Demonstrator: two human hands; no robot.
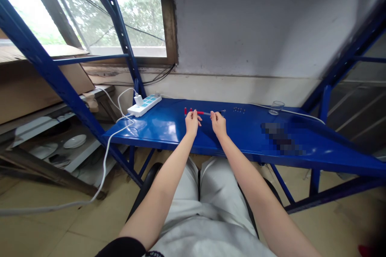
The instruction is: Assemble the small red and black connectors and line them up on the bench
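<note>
Between my two hands, just above the blue table point(163, 130), stretches a thin pen point(206, 113) with a red section on the left and a clear barrel on the right. My left hand point(192, 123) pinches its red end. The clear end is gripped by the fingers of my right hand point(218, 123). Two small red pieces, perhaps pen caps point(185, 111), stand just beyond my left hand. Past my right fingers a dark slim tip point(222, 111) shows; I cannot tell whether it belongs to the same pen.
Several tiny pieces point(239, 110) lie in rows right of my hands. Farther right are a clear glass point(276, 107) and a blurred-out dark object point(282, 138). A white power strip point(144, 105) with a trailing cable sits at the left end. Blue metal posts point(120, 36) frame the table.
</note>
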